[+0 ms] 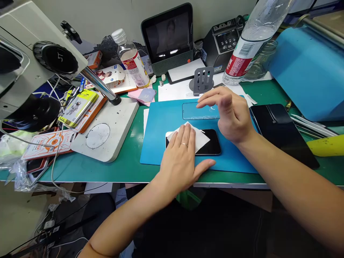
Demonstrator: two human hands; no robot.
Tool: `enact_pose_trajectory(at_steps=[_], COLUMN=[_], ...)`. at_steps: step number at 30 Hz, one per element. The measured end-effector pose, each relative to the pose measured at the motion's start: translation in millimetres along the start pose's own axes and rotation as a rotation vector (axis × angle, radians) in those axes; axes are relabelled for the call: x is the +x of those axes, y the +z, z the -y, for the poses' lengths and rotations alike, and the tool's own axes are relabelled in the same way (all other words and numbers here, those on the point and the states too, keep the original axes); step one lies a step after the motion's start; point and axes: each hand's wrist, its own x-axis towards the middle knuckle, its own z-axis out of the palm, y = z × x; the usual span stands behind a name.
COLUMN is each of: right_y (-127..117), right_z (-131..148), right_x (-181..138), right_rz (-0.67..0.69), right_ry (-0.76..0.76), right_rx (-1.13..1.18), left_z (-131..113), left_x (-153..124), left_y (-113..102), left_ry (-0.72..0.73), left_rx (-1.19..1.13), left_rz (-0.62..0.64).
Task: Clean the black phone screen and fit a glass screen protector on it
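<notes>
My left hand (pixel 178 163) lies flat, fingers stretched out, pressing a white wipe (pixel 201 141) against a smartphone (pixel 213 143). The phone rests screen up on a blue mat (pixel 153 143), partly hidden under the wipe and the fingers. My right hand (pixel 232 114) hovers over the mat's right half with its fingers bent and apart, and nothing shows in it. Behind the phone, a clear screen protector (pixel 197 111) with a dark border lies on the mat, its right end hidden by my right hand.
A microscope stand (pixel 107 143) and stacked boxes (pixel 79 107) fill the left side. Behind the mat stand a drink bottle (pixel 134 62), a smart display (pixel 169 39), a grey phone stand (pixel 203 80) and a water bottle (pixel 248 50). A black tablet (pixel 285 136) lies at the right.
</notes>
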Motion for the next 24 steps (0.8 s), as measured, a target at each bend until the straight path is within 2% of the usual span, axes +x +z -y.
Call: enact_pose_trajectory(at_steps=[2,7,10,12,16,18,20,21,22,24], right_y=[0.3,1.0,1.6,2.0,2.9,3.3,3.8,4.1,4.2,4.4], right_z=[1.5,0.3,-1.4,-1.1,-0.8,-2.1,-3.8,-4.5,-5.1,-5.9], right_x=[0.0,0.0,0.5,0.8,1.0,1.1,1.6,1.9,2.2,2.5], right_rz=[0.009,0.049,0.045,0.061,0.106,0.106,0.11,0.119,0.131,0.155], right_ry=[-0.02,-0.066,-0.048,-0.044,-0.059,-0.063,-0.064,-0.063,-0.061,-0.062], right_rx=[-0.005,-0.017,-0.016,-0.02,-0.044,-0.06,-0.096,-0.12,-0.144,-0.182], left_z=[-1.0,1.4,9.7,8.4,4.5,9.7,14.5,15.2,14.8,13.6], left_x=[-8.2,-10.8,-4.4,-4.3,-7.0,-7.2,-8.6,-10.1,-12.0,-15.0], left_y=[-0.1,-3.7,-5.2,-5.4,-6.8,-8.3,-9.4,-9.6,-9.7,-9.3], left_ry=[-0.006,0.132,-0.011,-0.034,0.145,0.097,-0.073,-0.1,-0.091,0.027], left_rx=[0.015,-0.027,0.009,0.028,-0.039,-0.049,-0.027,-0.025,-0.029,-0.068], left_rz=[-0.005,0.012,0.026,0.015,0.023,0.049,0.038,0.032,0.024,0.018])
